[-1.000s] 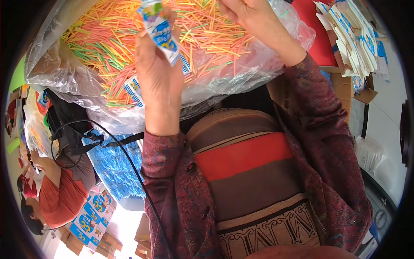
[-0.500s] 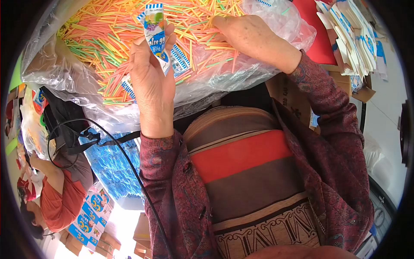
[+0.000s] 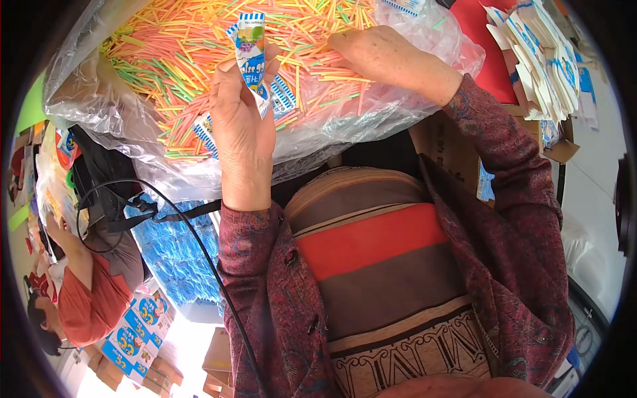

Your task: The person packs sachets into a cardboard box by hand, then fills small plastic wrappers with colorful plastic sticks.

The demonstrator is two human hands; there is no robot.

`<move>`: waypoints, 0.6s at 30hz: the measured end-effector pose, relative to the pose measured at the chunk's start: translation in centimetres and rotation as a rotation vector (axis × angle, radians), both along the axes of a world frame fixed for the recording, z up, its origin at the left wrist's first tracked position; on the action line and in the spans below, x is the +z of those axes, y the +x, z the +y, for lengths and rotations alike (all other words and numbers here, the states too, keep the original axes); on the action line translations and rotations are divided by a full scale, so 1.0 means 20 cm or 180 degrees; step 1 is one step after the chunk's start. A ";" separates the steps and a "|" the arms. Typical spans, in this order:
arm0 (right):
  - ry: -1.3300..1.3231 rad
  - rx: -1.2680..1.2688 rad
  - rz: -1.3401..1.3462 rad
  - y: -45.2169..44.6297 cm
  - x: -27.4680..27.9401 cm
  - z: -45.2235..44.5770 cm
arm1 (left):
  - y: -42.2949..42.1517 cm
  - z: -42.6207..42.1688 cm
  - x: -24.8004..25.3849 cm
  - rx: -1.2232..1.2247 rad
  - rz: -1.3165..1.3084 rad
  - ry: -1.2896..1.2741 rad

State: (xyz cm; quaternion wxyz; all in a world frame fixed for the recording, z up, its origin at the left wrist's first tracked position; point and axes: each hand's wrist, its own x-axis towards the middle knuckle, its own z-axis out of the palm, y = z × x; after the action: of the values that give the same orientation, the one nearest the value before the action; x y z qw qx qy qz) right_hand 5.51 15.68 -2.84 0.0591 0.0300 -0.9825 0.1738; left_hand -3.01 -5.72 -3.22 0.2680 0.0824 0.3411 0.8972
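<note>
My left hand (image 3: 242, 123) is closed around a small printed packet (image 3: 251, 56) with blue-and-white striped ends and fruit pictures, held upright. Under it spreads a big heap of thin coloured sticks (image 3: 192, 50) in pink, yellow, orange and green, lying on clear plastic. My right hand (image 3: 378, 56) rests in the heap with its fingers curled down around some sticks; the fingertips are hidden. More striped packets lie on the sticks near my left hand, one packet (image 3: 283, 96) to its right and another packet (image 3: 205, 132) to its left.
A clear plastic sheet (image 3: 332, 142) edges the heap. Flattened white-and-blue cartons (image 3: 534, 63) are stacked at the upper right. A blue-lined bin (image 3: 176, 249) stands at lower left, with a black cable (image 3: 192, 229) running past. Another person (image 3: 93, 302) sits at far left.
The whole view has shifted slightly, so the heap and my left hand appear a little further right. Both hands keep nearly the same pose, the packet still in my left.
</note>
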 end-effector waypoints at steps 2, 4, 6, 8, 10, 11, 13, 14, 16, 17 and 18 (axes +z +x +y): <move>-0.0394 -0.0137 -0.0060 0.00 0.00 0.00 | 0.00 0.00 0.00 0.0006 0.0000 -0.0014; -0.0776 -0.0284 -0.0115 -0.01 0.01 0.01 | 0.00 0.00 0.01 -0.0002 0.0010 -0.0008; -0.1148 -0.0436 -0.0176 -0.01 0.02 0.02 | 0.00 -0.01 0.02 -0.0036 0.0116 -0.0061; -0.1325 -0.0528 -0.0205 -0.01 0.02 0.04 | -0.01 -0.01 0.01 -0.0067 0.0166 -0.0077; -0.2951 -0.0791 -0.0350 -0.01 -0.01 0.04 | -0.02 0.00 0.00 -0.0317 0.0461 0.0030; -0.3765 -0.0906 -0.0413 -0.01 -0.01 0.04 | -0.02 0.01 0.01 -0.0436 0.0614 0.0086; -0.4177 -0.0862 -0.0390 -0.01 0.00 0.04 | 0.02 0.02 0.02 -0.0426 0.0403 0.0127; -0.4592 -0.0809 -0.0380 0.00 0.01 0.03 | 0.06 0.03 0.03 -0.0407 0.0183 0.0161; -0.5008 -0.0746 -0.0368 -0.01 0.01 0.02 | 0.11 0.07 0.03 -0.0385 -0.0035 0.0193; -0.5386 -0.0459 -0.0321 -0.03 0.00 0.02 | 0.14 0.09 0.03 -0.0585 -0.0237 0.0445; -0.5760 -0.0161 -0.0271 -0.05 0.00 0.01 | 0.17 0.10 0.02 -0.0785 -0.0441 0.0693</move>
State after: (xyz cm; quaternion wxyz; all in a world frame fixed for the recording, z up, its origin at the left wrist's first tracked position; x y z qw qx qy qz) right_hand 4.49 15.88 -2.93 0.0275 -0.0561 -0.4722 0.8793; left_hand 0.42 -3.68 -2.92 0.3883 0.0901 0.2100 0.8927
